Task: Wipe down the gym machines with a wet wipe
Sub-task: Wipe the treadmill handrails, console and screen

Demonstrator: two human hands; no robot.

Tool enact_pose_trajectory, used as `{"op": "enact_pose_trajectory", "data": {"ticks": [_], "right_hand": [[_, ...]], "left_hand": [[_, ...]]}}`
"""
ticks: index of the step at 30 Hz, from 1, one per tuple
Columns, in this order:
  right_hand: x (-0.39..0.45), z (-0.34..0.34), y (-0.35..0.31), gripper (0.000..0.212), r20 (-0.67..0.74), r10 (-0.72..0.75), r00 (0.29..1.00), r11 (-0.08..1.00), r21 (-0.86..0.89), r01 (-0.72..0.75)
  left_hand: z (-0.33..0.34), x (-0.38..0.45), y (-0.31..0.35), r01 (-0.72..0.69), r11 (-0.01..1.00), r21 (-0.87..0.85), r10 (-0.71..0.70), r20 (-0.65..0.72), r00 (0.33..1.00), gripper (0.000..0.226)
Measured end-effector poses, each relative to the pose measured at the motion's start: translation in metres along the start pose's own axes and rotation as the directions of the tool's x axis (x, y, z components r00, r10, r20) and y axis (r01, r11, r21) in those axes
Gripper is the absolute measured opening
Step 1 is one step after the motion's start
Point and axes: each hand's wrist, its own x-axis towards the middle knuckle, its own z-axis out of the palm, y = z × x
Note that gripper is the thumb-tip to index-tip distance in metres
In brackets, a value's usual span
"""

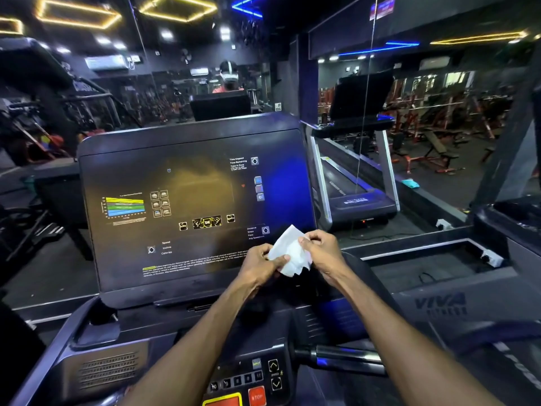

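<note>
Black glass of the treadmill console (187,200) fills the left and middle. In front of its lower right corner, the left hand (257,266) pinches a crumpled white wet wipe (289,253), its grip clamped on one edge; the right hand (322,250) pinches the other side.

Dark mirrored gym wall (292,68), yellow ceiling lights (178,7) glowing overhead.
</note>
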Motion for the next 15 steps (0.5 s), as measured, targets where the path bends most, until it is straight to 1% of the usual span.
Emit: {"op": "enact_pose_trajectory", "data": {"ticks": [1,2,4,5,7,8,9,11,12,13,15], "right_hand": [[-0.002,0.000,0.001,0.008,0.035,0.017,0.999,1.000,0.016,-0.018],[-0.003,-0.001,0.002,0.010,0.079,0.015,0.997,1.000,-0.009,-0.014],[-0.006,-0.001,0.004,0.015,0.114,-0.074,0.991,0.987,-0.137,0.089],[-0.007,0.000,0.004,0.018,0.096,-0.139,0.986,0.965,-0.209,0.157],[-0.010,0.002,0.003,0.018,0.061,-0.250,0.966,0.905,-0.340,0.256],[-0.012,0.002,0.003,0.017,0.090,-0.312,0.946,0.851,-0.416,0.320],[-0.013,0.002,0.004,0.016,0.155,-0.369,0.916,0.776,-0.492,0.396],[-0.014,-0.002,0.008,0.007,0.299,-0.411,0.861,0.602,-0.620,0.503],[-0.014,-0.005,0.009,0.006,0.343,-0.407,0.847,0.547,-0.651,0.526],[-0.014,-0.008,0.010,0.012,0.366,-0.414,0.834,0.512,-0.663,0.546],[-0.012,-0.010,0.011,0.020,0.364,-0.480,0.798,0.483,-0.650,0.586]], "left_hand": [[0.000,0.003,-0.001,-0.009,0.999,0.048,0.011,-0.035,0.999,0.014],[0.000,0.007,-0.003,-0.014,0.995,0.096,0.020,-0.063,0.998,0.014],[0.002,0.008,-0.001,0.017,0.990,0.141,-0.006,-0.083,0.997,0.013],[0.003,0.007,0.000,0.046,0.994,0.099,-0.039,-0.078,0.996,0.014],[0.008,0.004,0.006,0.117,0.991,-0.066,-0.119,-0.030,0.992,0.024],[0.010,0.003,0.011,0.150,0.979,-0.137,-0.151,0.002,0.988,0.031],[0.010,0.003,0.014,0.181,0.966,-0.187,-0.179,0.026,0.984,0.038],[0.009,0.006,0.017,0.211,0.951,-0.225,-0.206,0.049,0.977,0.049],[0.009,0.006,0.018,0.206,0.957,-0.207,-0.200,0.050,0.979,0.048],[0.009,0.006,0.017,0.183,0.967,-0.175,-0.179,0.043,0.983,0.039],[0.011,0.007,0.015,0.113,0.993,-0.041,-0.114,-0.011,0.993,0.019]]}}
